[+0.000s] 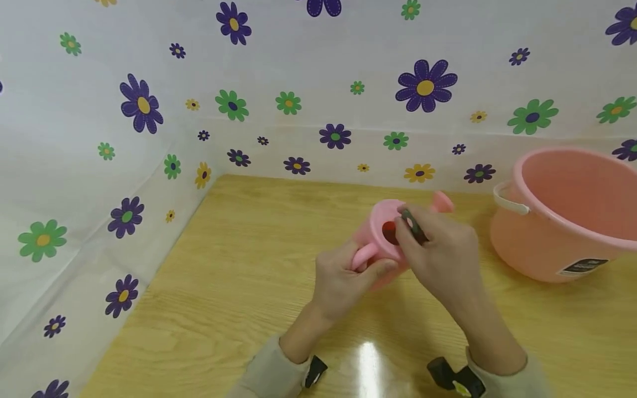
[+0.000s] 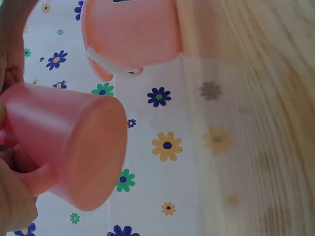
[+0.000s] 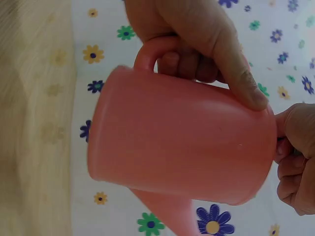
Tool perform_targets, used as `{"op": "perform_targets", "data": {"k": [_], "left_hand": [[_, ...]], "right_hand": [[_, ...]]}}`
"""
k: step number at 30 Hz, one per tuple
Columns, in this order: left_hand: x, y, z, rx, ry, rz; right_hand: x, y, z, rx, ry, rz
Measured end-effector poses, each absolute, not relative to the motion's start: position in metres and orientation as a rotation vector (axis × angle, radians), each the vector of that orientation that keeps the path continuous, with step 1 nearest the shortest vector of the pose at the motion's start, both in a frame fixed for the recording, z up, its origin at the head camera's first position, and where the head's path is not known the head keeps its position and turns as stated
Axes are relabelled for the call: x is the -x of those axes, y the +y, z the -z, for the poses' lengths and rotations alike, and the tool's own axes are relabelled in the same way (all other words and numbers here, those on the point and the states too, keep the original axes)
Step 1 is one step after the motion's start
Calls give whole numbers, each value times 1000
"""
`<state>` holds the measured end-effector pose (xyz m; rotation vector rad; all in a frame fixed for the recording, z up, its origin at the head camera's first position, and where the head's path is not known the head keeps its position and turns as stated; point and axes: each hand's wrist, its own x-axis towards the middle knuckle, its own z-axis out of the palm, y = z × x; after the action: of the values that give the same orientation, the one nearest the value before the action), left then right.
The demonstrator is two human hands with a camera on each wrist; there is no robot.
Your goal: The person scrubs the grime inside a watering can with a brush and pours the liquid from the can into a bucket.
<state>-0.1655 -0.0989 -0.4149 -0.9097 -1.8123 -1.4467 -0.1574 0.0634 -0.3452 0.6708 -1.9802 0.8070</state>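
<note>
A pink watering can is held above the table, tilted, with its round opening facing up toward the head camera. My left hand grips it by the looped handle, the thumb lying along the body. At the rim, my right hand pinches a dark, short-handled object with a pale spot. Something red shows inside the opening beside the right fingers; whether it belongs to the dark object I cannot tell. The can's flat base faces the left wrist camera. Its spout head sticks out beyond the right hand.
A larger pink bucket with a white handle stands on the wooden table to the right. A white flower-print sheet covers the back and left side. Dark straps sit at both sleeves.
</note>
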Motion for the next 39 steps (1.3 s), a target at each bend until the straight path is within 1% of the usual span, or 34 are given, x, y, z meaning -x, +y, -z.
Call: {"op": "perform_targets", "data": {"k": [8,17,22,29,33,39], "left_hand": [[166,-99,411,811,-1792,1405],[168,-97,409,735,-1772,1487],[168,-101,411,653,-1783,1499],[164,-102,404,693,-1732,1517],[163,-101,406,705,-1701,1541],[164,-99,412,702,-1697,1542]], "right_hand": [[162,55,307,-823,-2106,-524],[168,49,290,-892,-2203,-342],[173,39,285,-894,-2360,-352],[163,35,272,-912,-2301,-265],[160,35,269,-869,-2368,-322],[166,37,270,-856,-2428,-344]]}}
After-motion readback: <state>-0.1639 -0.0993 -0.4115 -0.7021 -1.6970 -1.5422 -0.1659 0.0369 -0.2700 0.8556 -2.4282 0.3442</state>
